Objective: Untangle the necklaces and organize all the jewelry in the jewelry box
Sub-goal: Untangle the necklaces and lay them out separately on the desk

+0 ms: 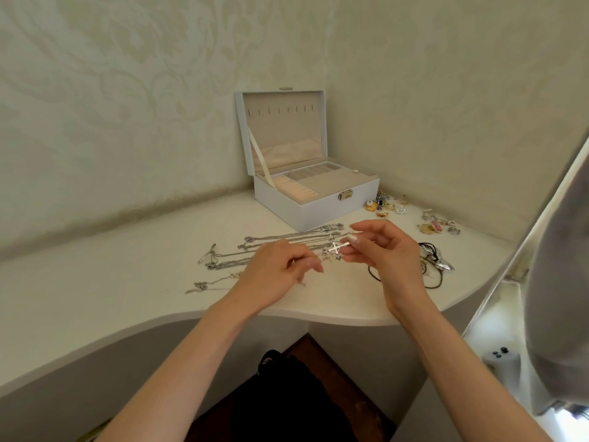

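A white jewelry box [322,202] stands open at the back of the shelf, its lid upright with a row of hooks. Several silver necklaces [287,239] lie stretched in front of it. My right hand [385,250] pinches a silver cross pendant [336,247] between thumb and fingertips, just above the chains. My left hand [280,269] has curled fingers that pinch a thin chain near the pendant. Black cord necklaces [430,260] with a silver pendant lie right of my right hand.
Earrings, brooches and rings [411,215] are scattered at the back right by the box. The cream shelf [111,295] curves along a patterned wall corner. A mirror frame [526,250] rises at the right edge.
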Motion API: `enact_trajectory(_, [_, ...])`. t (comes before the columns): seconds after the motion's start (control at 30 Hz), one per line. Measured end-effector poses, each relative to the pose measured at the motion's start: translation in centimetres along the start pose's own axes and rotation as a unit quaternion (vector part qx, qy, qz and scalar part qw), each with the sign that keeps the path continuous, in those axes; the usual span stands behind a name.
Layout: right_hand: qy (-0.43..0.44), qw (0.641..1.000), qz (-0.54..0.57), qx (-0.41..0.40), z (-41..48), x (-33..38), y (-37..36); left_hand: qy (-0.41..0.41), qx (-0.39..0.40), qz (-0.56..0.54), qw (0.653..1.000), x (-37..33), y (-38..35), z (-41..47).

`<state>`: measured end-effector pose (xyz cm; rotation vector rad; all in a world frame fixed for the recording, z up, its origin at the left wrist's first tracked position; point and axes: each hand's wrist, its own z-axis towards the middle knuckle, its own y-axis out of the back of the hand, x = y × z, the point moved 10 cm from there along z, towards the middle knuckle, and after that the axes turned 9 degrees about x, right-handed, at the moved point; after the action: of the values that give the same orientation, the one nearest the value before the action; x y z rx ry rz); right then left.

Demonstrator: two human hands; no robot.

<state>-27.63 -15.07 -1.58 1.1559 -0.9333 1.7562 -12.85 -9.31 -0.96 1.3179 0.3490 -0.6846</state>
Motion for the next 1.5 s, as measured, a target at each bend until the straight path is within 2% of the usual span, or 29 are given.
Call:
enact_trajectory(0.27, [-0.017,0.990,-0.123,-0.063,0.2,-0.1,2.4,0.045,-0.079,-0.034,0.995,3.3,4.8,-3.1])
enact_trajectory(0.53, [-0.041,0.959,-0.263,-0.099,0.8,-0.8,3.6,0.106,-0.124,-0.051,0.985,8.4,7.8,-7.5])
enact_trajectory(0.73, [-0.061,0.921,-0.374,-0.093,1.0,-1.5,2.9,0.142,-0.136,-0.072,0.978,11.0,9.0,-10.3])
enact_trajectory(1.0, [-0.108,0.880,-0.461,-0.024,1.6,-2.4,1.7,0.230,-0.186,0.021,0.955,13.6,11.4,-12.7])
enact_trajectory(1.33, [-0.105,0.853,-0.510,0.022,1.7,-1.8,0.4,0.303,-0.166,0.066,0.936,14.5,11.1,-12.9])
enact_trajectory(1.5, [-0.095,0.840,-0.533,0.032,1.3,-2.1,-0.2,0.336,-0.146,0.131,0.921,14.7,11.0,-12.5])
